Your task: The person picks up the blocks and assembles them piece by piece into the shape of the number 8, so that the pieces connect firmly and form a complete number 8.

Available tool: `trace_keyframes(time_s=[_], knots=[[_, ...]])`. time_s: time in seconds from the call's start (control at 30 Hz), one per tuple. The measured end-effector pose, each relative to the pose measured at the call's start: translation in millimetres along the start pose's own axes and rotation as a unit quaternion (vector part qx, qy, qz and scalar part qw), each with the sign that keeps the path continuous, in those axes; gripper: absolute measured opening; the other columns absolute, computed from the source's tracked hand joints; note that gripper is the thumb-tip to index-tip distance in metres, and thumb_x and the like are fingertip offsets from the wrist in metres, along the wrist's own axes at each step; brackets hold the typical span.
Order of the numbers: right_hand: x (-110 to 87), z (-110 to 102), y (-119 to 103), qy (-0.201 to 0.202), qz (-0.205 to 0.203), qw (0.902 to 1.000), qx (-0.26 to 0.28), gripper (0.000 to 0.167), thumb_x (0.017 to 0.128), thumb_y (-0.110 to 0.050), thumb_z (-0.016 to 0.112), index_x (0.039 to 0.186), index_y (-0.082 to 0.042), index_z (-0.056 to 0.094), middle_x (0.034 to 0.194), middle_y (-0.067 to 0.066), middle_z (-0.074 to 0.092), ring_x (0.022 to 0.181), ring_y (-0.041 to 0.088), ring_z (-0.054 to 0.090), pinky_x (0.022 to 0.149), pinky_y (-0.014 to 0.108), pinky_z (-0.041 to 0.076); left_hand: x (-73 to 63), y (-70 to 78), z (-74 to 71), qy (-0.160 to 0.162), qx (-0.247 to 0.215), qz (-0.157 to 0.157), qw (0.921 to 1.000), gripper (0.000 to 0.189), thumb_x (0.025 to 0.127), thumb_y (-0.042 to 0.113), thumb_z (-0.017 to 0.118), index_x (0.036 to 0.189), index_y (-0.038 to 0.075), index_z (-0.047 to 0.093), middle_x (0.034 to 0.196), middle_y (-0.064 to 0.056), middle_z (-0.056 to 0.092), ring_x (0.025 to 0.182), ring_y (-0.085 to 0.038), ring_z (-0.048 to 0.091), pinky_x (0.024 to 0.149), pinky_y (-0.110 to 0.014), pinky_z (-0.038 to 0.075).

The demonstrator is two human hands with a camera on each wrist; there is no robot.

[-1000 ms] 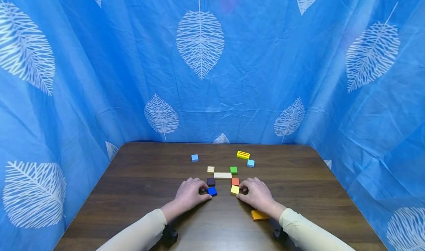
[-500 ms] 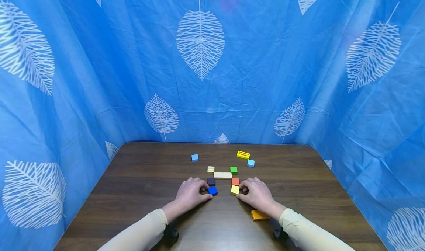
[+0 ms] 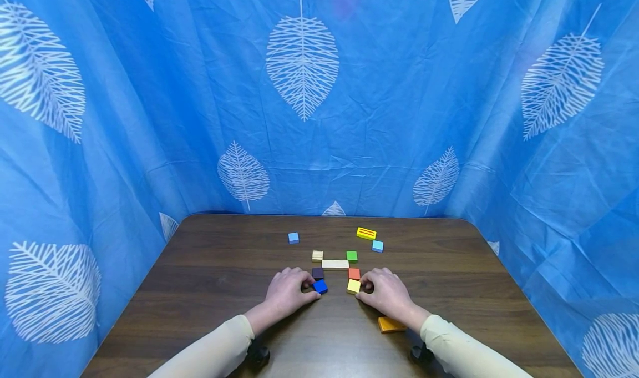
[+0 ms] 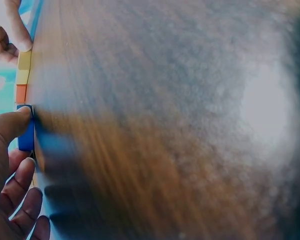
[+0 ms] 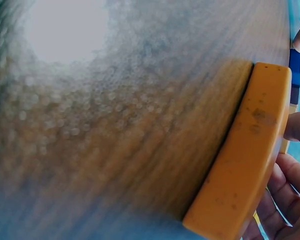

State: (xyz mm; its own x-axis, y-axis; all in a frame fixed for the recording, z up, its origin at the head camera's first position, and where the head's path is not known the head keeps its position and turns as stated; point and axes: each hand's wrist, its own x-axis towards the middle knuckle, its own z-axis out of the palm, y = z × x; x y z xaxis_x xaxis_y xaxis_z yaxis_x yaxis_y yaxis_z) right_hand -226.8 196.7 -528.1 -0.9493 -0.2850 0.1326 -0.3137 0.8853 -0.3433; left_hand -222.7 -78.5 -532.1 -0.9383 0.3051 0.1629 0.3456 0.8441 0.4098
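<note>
Thumb and finger of my left hand (image 3: pixel 288 290) pinch a blue block (image 3: pixel 320 286), which stands slightly turned just in front of a dark block (image 3: pixel 318 273). In the left wrist view the thumb presses the near face of this block. My right hand (image 3: pixel 385 292) pinches a pale yellow block (image 3: pixel 353 286) from its right side, directly in front of a red block (image 3: pixel 354 273). From the right wrist camera the yellow block is mostly hidden behind an orange block (image 5: pixel 247 150). Between the two rows lies a long cream block (image 3: pixel 335 265).
Behind the cream block's ends sit a striped beige block (image 3: pixel 317 256) and a green block (image 3: pixel 351 256). Farther back are two light blue blocks, one left (image 3: pixel 293 237) and one right (image 3: pixel 377 246), and a yellow block with red lines (image 3: pixel 366 233). A blue leaf-print curtain (image 3: pixel 319 167) surrounds the table (image 3: pixel 224 256).
The blue block has shifted very slightly away from me and toward the dark block, with my left hand. My right hand and the yellow block look the same.
</note>
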Motion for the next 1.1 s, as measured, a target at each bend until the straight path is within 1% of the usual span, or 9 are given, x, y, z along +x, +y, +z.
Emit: trace_keyframes(time_s=[0.23, 0.73, 1.1], knots=[[-0.2, -0.2, -0.3, -0.002, 0.000, 1.0000, 0.001, 0.028, 0.080, -0.036, 0.088, 0.096, -0.017, 0.075, 0.083, -0.011, 0.058, 0.080, 0.012, 0.048, 0.075, 0.036, 0.044, -0.4, -0.2, -0.1, 0.001, -0.001, -0.003, 1.0000, 0.032, 0.084, 0.047, 0.082, 0.100, 0.019, 0.077, 0.084, 0.011, 0.058, 0.082, -0.012, 0.050, 0.075, -0.034, 0.042], [-0.2, 0.1, 1.0, 0.007, -0.005, 1.0000, 0.003, 0.028, 0.080, -0.037, 0.088, 0.095, -0.017, 0.074, 0.083, -0.011, 0.058, 0.081, 0.012, 0.049, 0.076, 0.037, 0.044, -0.1, -0.3, 0.1, 0.001, -0.003, -0.008, 1.0000, 0.032, 0.085, 0.047, 0.082, 0.100, 0.019, 0.077, 0.084, 0.011, 0.058, 0.082, -0.012, 0.049, 0.075, -0.034, 0.041], [-0.5, -0.1, 1.3, 0.012, -0.014, 0.9998, 0.007, 0.028, 0.079, -0.038, 0.088, 0.093, -0.019, 0.073, 0.082, -0.012, 0.056, 0.080, 0.011, 0.048, 0.074, 0.036, 0.043, 0.9, -0.2, 0.4, 0.005, -0.001, -0.008, 1.0000, 0.031, 0.085, 0.047, 0.082, 0.099, 0.019, 0.077, 0.083, 0.011, 0.058, 0.081, -0.012, 0.050, 0.075, -0.034, 0.041]])
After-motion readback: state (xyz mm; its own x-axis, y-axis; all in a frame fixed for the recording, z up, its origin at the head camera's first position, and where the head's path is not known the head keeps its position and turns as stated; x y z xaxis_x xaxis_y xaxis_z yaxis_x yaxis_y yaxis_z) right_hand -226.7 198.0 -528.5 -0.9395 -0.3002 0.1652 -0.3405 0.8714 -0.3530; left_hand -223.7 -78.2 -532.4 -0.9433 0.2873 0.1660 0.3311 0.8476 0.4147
